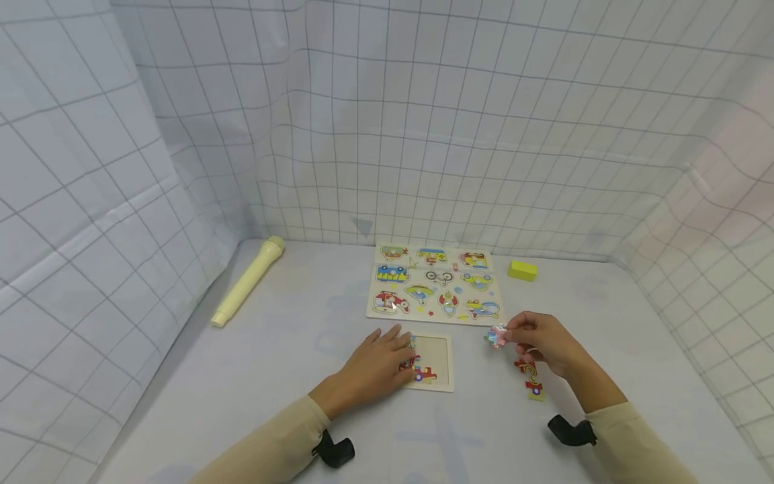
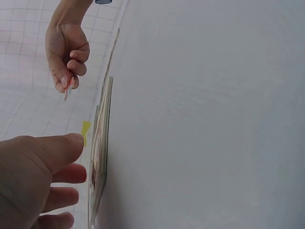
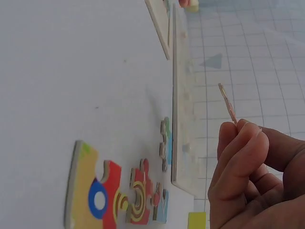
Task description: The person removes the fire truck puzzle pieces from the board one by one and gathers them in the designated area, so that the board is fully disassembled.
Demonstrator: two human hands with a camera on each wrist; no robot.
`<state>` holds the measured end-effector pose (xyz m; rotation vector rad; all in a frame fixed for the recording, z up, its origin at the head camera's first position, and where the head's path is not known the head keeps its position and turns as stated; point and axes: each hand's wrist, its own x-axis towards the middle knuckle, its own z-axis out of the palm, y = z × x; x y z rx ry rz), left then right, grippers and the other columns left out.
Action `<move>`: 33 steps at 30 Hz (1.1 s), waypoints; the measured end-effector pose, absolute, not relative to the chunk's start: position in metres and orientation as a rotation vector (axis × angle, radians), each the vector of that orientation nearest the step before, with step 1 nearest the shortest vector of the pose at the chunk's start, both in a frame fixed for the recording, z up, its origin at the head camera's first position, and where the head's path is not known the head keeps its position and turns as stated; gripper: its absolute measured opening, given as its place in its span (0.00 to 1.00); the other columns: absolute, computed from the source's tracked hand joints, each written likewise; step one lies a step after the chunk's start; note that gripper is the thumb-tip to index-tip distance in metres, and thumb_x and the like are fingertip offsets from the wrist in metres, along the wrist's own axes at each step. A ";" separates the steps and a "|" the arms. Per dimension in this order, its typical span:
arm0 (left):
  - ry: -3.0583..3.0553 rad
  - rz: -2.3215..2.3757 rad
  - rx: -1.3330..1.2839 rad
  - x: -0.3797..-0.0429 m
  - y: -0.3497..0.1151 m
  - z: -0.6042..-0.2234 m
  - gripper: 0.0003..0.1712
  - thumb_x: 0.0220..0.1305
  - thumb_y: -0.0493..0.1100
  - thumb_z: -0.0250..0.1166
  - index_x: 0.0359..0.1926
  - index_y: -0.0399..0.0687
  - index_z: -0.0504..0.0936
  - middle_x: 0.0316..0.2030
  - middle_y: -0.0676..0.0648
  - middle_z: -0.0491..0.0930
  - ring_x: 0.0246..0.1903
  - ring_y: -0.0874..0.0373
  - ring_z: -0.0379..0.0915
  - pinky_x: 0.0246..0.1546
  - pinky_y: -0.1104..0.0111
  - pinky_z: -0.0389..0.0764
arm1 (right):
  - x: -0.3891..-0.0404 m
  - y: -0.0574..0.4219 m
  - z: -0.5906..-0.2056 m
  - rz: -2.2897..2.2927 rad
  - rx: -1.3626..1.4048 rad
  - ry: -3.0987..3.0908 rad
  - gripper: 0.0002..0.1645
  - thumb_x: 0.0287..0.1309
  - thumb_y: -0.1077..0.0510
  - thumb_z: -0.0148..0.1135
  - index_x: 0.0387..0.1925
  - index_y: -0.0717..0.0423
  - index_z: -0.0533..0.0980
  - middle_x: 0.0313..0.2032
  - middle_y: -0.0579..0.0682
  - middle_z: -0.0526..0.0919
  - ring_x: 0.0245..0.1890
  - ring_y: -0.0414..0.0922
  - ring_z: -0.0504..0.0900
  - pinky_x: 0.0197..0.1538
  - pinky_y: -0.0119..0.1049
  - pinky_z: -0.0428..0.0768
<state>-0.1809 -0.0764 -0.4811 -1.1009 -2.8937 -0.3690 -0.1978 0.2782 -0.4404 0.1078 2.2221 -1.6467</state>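
Note:
My left hand lies with fingers spread over the left side of a small square puzzle tray, hiding part of it. Several joined pieces with red and blue print fill the tray's lower part; bare wood shows at its upper right. Between thumb and fingertips, my right hand pinches a jigsaw piece, held above the table to the right of the tray. Below that hand lie loose jigsaw pieces, one red with yellow rings and one yellow and red with a blue wheel.
Behind the tray lies a larger vehicle peg puzzle board. A yellow block sits at the back right, and a cream microphone-shaped stick lies at the left. Grid-patterned cloth walls the table at the back and sides.

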 end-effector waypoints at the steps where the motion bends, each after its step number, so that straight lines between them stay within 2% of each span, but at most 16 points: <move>1: -2.887 -0.346 -1.126 -0.181 -0.077 -0.481 0.22 0.71 0.56 0.63 0.59 0.53 0.85 0.67 0.47 0.76 0.72 0.45 0.64 0.69 0.43 0.65 | -0.197 0.281 -0.441 -1.640 0.102 2.223 0.14 0.66 0.58 0.67 0.45 0.63 0.74 0.31 0.51 0.81 0.24 0.40 0.75 0.27 0.29 0.77; 5: -2.900 -0.294 -1.206 -0.180 -0.081 -0.478 0.24 0.72 0.56 0.62 0.62 0.52 0.83 0.67 0.48 0.76 0.71 0.46 0.67 0.67 0.42 0.67 | -0.198 0.287 -0.448 -1.600 0.083 2.221 0.15 0.66 0.57 0.66 0.46 0.64 0.74 0.30 0.50 0.81 0.23 0.40 0.74 0.26 0.29 0.75; 12: -2.951 -0.302 -1.258 -0.179 -0.085 -0.476 0.28 0.73 0.57 0.60 0.68 0.52 0.78 0.71 0.49 0.72 0.73 0.46 0.63 0.68 0.41 0.65 | -0.198 0.286 -0.458 -1.489 0.134 2.271 0.14 0.66 0.58 0.66 0.46 0.64 0.76 0.25 0.50 0.78 0.23 0.41 0.74 0.25 0.30 0.75; 26: -2.961 -0.334 -1.264 -0.180 -0.086 -0.478 0.27 0.74 0.57 0.60 0.68 0.53 0.78 0.71 0.49 0.71 0.74 0.45 0.61 0.69 0.41 0.64 | -0.192 0.278 -0.461 -1.360 0.149 2.394 0.08 0.65 0.62 0.65 0.42 0.64 0.78 0.25 0.50 0.79 0.21 0.42 0.72 0.23 0.30 0.71; 33: -2.966 -0.321 -1.262 -0.181 -0.085 -0.479 0.26 0.73 0.57 0.61 0.66 0.54 0.79 0.71 0.49 0.72 0.74 0.45 0.62 0.69 0.40 0.64 | -0.190 0.275 -0.460 -1.285 0.150 2.485 0.08 0.61 0.62 0.67 0.41 0.62 0.80 0.28 0.50 0.79 0.23 0.43 0.71 0.25 0.33 0.71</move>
